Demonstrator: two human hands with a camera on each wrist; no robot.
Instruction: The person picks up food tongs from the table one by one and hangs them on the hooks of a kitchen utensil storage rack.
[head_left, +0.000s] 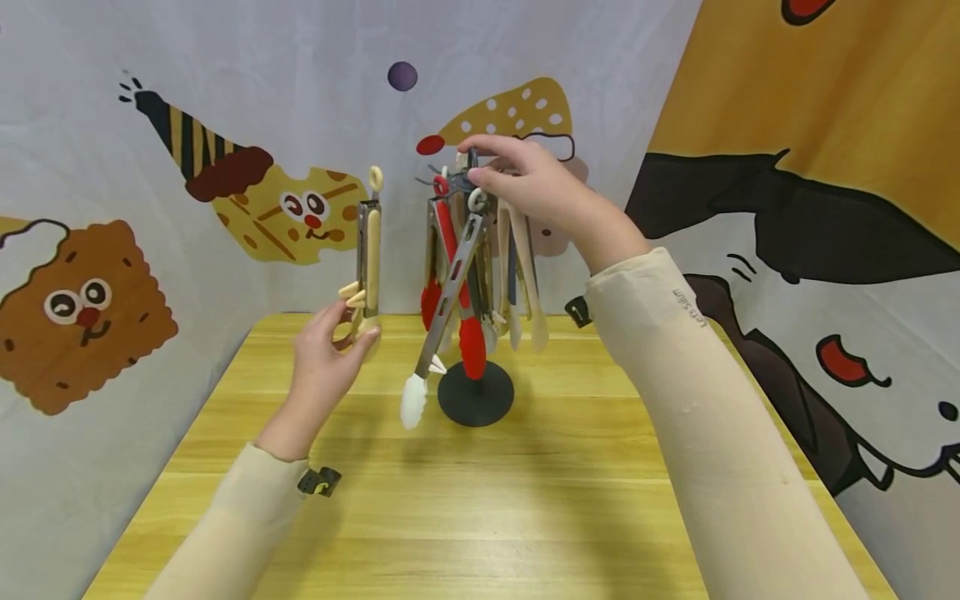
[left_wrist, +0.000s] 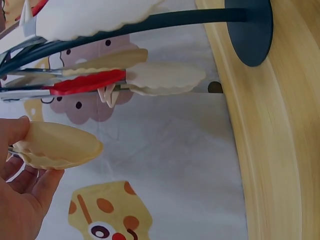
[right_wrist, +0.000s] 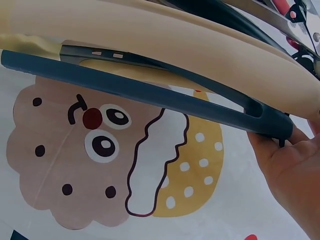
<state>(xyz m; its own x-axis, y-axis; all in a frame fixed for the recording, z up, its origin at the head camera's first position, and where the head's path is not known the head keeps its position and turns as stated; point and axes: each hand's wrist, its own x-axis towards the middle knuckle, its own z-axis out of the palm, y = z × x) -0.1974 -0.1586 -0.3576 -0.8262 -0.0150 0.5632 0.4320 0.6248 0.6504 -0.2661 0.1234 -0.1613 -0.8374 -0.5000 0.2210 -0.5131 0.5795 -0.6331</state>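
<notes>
A pair of beige kitchen tongs (head_left: 372, 258) stands upright, ring end up, in my left hand (head_left: 322, 350), left of a black utensil stand. The fingers and thumb grip it near its scalloped beige head (left_wrist: 60, 145). My right hand (head_left: 542, 179) is at the top of the stand, index finger and thumb pinching round its tip. From the stand's hooks hang several tongs: white-tipped tongs (head_left: 455, 287) slant down to the left in front, and red tongs (head_left: 472, 342) hang just behind. Dark blue tongs (right_wrist: 150, 92) show close to the right hand in the right wrist view.
The stand's round black base (head_left: 476, 396) rests on a wooden table (head_left: 450, 517), towards its far edge. Behind the table hangs a cloth printed with cartoon food (head_left: 300, 208). Beige tongs (head_left: 528, 283) hang on the stand's right side.
</notes>
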